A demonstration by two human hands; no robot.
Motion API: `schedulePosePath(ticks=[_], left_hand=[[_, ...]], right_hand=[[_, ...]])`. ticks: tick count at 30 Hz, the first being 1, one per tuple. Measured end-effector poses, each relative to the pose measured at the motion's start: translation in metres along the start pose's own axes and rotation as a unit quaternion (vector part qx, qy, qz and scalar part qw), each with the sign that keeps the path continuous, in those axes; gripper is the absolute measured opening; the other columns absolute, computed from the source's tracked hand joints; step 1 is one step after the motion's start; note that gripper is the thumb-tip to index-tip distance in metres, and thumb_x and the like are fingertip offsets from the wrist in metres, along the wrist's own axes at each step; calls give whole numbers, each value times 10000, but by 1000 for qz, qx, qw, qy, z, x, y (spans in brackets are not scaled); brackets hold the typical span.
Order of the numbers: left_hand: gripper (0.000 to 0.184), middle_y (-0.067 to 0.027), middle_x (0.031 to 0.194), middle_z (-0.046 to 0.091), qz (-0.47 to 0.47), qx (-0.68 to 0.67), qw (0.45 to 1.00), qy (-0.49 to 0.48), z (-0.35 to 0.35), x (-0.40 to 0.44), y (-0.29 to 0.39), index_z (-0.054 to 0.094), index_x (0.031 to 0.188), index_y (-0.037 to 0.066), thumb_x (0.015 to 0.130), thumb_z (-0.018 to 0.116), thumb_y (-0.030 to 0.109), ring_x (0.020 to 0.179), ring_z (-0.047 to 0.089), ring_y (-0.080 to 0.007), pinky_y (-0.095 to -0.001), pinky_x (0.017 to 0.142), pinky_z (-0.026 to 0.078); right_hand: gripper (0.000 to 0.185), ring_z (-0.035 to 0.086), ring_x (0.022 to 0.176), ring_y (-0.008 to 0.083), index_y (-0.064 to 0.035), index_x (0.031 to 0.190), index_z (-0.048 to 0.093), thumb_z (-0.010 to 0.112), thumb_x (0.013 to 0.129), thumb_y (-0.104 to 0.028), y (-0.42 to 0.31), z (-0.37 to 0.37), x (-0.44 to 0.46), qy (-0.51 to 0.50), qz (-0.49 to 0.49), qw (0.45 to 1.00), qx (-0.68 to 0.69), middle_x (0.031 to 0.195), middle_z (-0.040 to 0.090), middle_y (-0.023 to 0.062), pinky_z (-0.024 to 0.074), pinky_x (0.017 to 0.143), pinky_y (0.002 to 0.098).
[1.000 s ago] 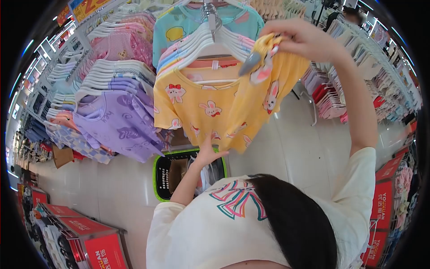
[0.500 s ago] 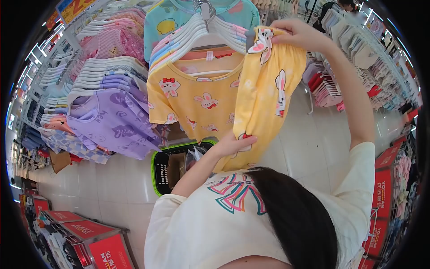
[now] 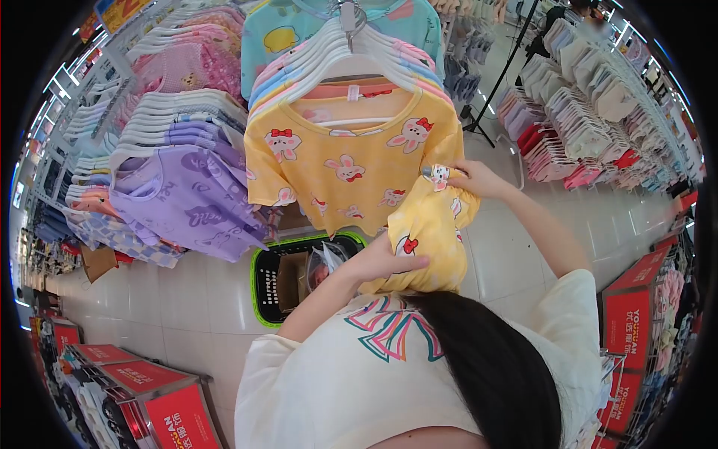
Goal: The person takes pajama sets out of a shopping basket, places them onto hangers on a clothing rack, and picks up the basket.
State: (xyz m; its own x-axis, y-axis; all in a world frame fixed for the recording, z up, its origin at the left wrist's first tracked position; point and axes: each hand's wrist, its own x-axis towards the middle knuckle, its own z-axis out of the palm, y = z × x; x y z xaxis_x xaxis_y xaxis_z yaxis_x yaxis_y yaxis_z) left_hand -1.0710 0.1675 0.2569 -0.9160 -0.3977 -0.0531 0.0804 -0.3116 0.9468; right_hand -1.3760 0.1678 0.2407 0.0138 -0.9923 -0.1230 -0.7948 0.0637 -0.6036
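Yellow rabbit-print pants (image 3: 441, 258) hang bunched and folded between my two hands, in front of my chest. My right hand (image 3: 479, 179) pinches their gathered top edge, where a small grey piece shows at the corner. Lower down, my left hand (image 3: 389, 262) grips the cloth with the thumb across the front; its other fingers are hidden behind the fabric. Just beyond, a matching yellow short-sleeved top (image 3: 336, 176) hangs on a white hanger (image 3: 359, 69), at the front of a row of hangers.
Below the top, a black basket with a green rim (image 3: 258, 288) stands on the tiled floor (image 3: 187, 299), holding a cardboard box and a clear bag. Purple tops (image 3: 187, 194) hang at left. Red-signed racks (image 3: 632, 322) flank me. A black stand (image 3: 482, 127) is behind.
My right hand has come down from above the hanging top, toward my left hand. The stretched pants are now bunched, and the top's right side shows.
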Motion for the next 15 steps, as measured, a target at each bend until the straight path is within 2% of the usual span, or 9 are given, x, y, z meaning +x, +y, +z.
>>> schedulePosePath(ticks=[2, 3, 5, 6, 8, 9, 11, 15], left_hand=[[505, -55, 1144, 532, -14, 28, 999, -35, -5, 3, -6, 430, 1243, 21, 796, 646, 112, 1022, 496, -135, -292, 858, 423], [481, -40, 1071, 554, -32, 52, 998, -24, -6, 6, -9, 441, 1235, 32, 805, 635, 129, 932, 513, -127, -285, 788, 432], [435, -11, 927, 600, -69, 99, 993, 0, -9, 11, -20, 464, 1218, 54, 824, 613, 162, 753, 546, -112, -272, 647, 449], [408, -11, 903, 600, -63, 131, 989, 40, -15, 15, -35, 482, 1195, 51, 823, 609, 160, 754, 545, -112, -273, 664, 447], [358, -11, 854, 600, -50, 195, 972, 118, -31, 24, -71, 518, 1150, 44, 821, 602, 157, 756, 542, -113, -275, 698, 444], [335, -10, 838, 600, -28, 239, 964, 114, -37, 26, -78, 532, 1126, 37, 821, 602, 158, 756, 539, -104, -268, 694, 444], [292, -10, 807, 601, 16, 327, 939, 104, -47, 27, -84, 560, 1077, 23, 823, 603, 159, 755, 534, -86, -255, 685, 443], [262, -19, 869, 611, 7, 253, 963, 93, -47, 19, -89, 567, 1063, 12, 825, 589, 119, 792, 546, -100, -260, 728, 449]], right_hand=[[377, 575, 907, 196, -40, 1104, 531, 636, 798, -233, 2, -6, 1, 77, -7, 997, 26, 981, 602, 102, 437, 793, 298], [360, 576, 907, 197, -36, 1082, 534, 636, 796, -228, 2, -12, 1, 115, -11, 993, 39, 977, 598, 105, 438, 787, 302], [308, 559, 902, 142, -32, 1069, 519, 616, 813, -173, -6, -31, 2, 160, -34, 979, 119, 965, 584, 65, 438, 787, 279], [283, 550, 899, 115, -30, 1062, 512, 606, 821, -145, -15, -41, 0, 181, -45, 969, 160, 959, 577, 45, 438, 787, 267], [250, 531, 896, 77, -29, 1059, 494, 578, 836, -105, -53, -65, -17, 141, -67, 951, 268, 954, 558, 10, 436, 785, 242], [235, 521, 894, 58, -29, 1058, 486, 564, 844, -85, -72, -76, -26, 121, -78, 936, 321, 951, 548, -8, 435, 784, 229], [243, 518, 894, 44, -26, 1073, 478, 557, 851, -83, -98, -90, -38, 101, -123, 939, 304, 967, 548, -12, 433, 784, 216], [252, 516, 899, 30, -25, 1086, 474, 557, 858, -93, -132, -106, -47, 101, -172, 932, 302, 987, 546, -12, 431, 780, 198]])
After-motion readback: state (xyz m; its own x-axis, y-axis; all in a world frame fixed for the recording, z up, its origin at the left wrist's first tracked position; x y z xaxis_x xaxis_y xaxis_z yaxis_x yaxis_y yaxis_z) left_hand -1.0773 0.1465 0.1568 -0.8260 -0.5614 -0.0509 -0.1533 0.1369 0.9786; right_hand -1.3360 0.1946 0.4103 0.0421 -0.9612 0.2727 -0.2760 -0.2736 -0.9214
